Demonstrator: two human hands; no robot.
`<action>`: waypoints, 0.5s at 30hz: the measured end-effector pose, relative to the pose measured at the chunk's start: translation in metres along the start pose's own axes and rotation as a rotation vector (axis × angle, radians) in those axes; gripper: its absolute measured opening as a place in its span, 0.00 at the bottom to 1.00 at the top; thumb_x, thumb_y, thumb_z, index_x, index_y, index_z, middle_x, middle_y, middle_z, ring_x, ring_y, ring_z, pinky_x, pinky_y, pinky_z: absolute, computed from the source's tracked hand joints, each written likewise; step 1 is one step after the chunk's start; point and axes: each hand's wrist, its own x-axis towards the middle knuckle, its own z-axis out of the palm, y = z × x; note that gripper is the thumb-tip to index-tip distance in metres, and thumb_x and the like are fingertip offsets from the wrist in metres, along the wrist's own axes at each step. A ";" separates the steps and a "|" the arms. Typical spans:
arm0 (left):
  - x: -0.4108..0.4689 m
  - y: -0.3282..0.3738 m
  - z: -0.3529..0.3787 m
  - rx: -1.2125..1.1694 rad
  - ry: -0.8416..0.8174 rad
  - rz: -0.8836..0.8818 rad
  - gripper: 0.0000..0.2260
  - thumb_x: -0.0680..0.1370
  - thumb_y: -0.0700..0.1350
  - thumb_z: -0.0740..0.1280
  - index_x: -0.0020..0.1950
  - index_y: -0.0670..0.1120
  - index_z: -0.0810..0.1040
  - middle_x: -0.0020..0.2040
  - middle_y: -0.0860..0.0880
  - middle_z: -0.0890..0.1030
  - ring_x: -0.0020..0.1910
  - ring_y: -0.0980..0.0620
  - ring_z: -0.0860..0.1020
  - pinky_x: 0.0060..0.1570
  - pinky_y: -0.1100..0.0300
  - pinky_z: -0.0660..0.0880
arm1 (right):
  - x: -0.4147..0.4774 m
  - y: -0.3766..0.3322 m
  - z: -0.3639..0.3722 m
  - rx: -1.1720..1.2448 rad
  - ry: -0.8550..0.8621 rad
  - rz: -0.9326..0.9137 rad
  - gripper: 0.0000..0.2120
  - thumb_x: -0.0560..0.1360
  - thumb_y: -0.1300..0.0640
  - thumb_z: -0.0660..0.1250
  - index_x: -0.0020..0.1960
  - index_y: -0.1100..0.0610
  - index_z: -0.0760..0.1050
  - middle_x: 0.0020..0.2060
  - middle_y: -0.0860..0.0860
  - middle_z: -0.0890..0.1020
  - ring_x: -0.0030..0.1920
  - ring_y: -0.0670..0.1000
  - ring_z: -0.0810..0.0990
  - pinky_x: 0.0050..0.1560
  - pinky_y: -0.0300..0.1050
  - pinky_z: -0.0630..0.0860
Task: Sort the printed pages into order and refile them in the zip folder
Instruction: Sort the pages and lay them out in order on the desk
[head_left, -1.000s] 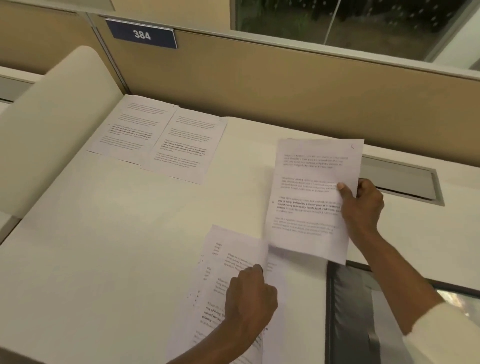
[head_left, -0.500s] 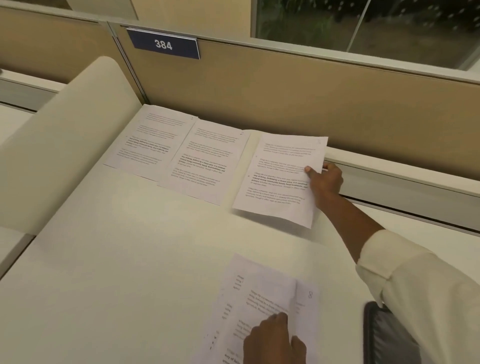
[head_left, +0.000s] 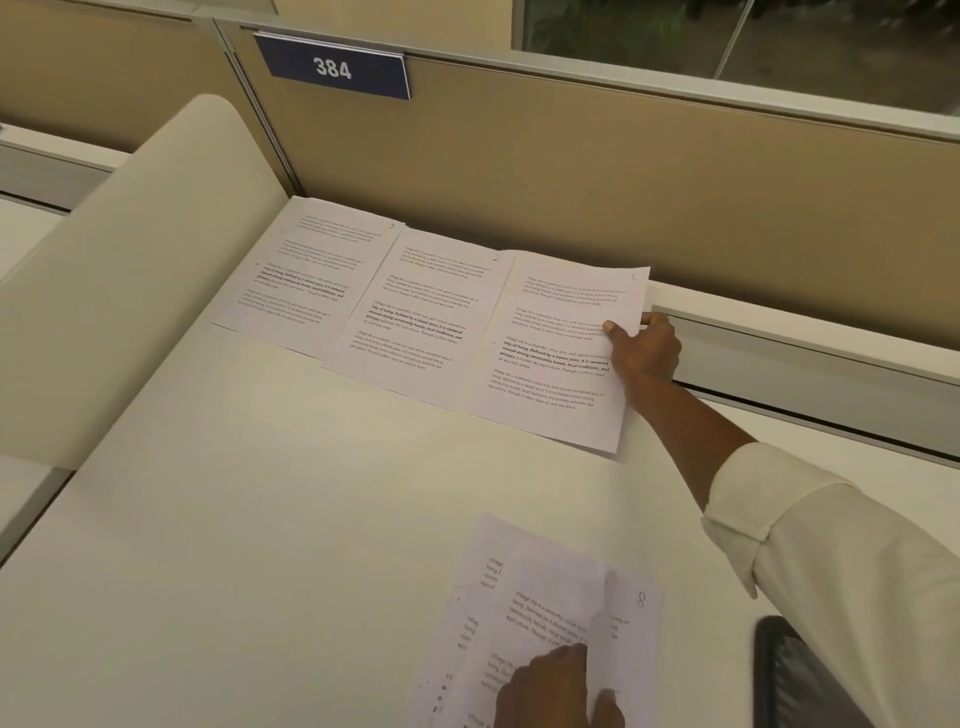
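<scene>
Three printed pages lie in a row along the back of the desk: a first page (head_left: 306, 265), a second page (head_left: 415, 317) and a third page (head_left: 550, 364) marked 3. My right hand (head_left: 644, 345) pinches the third page's right edge, thumb on top, with the sheet lying almost flat. Near the front edge sits a loose stack of pages (head_left: 540, 618), one marked 8. My left hand (head_left: 556, 686) rests on that stack and holds the top sheet. The dark zip folder (head_left: 800, 675) shows at the lower right, partly hidden by my sleeve.
A tan partition wall (head_left: 571, 171) with a blue 384 sign (head_left: 332, 67) borders the desk's back. A cable slot (head_left: 810, 358) runs along the back right. A rounded cream divider panel (head_left: 130, 260) stands on the left. The white desk (head_left: 249, 519) spreads between the pages.
My right hand carried the third page from mid-desk to the back and set it down beside the second page. My left hand stayed on the stack. The view shifted forward.
</scene>
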 end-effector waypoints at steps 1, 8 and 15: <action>0.003 -0.002 0.004 -0.016 -0.023 0.014 0.20 0.85 0.56 0.58 0.75 0.50 0.69 0.48 0.56 0.69 0.62 0.49 0.76 0.37 0.69 0.57 | -0.001 0.000 -0.001 -0.014 -0.002 0.001 0.23 0.77 0.46 0.76 0.65 0.58 0.75 0.61 0.57 0.83 0.59 0.62 0.82 0.59 0.57 0.80; -0.004 -0.005 0.018 -0.047 0.064 0.067 0.23 0.79 0.63 0.57 0.71 0.58 0.73 0.54 0.61 0.76 0.60 0.55 0.79 0.58 0.58 0.75 | -0.035 0.017 -0.034 -0.190 0.086 -0.171 0.26 0.79 0.40 0.70 0.66 0.59 0.72 0.60 0.57 0.82 0.59 0.63 0.81 0.55 0.57 0.77; -0.012 -0.014 0.023 -0.246 0.227 0.078 0.16 0.82 0.58 0.64 0.67 0.55 0.80 0.54 0.61 0.83 0.52 0.60 0.81 0.52 0.64 0.78 | -0.150 0.090 -0.099 0.077 -0.023 -0.221 0.08 0.79 0.48 0.73 0.53 0.51 0.78 0.42 0.45 0.83 0.42 0.44 0.82 0.49 0.53 0.81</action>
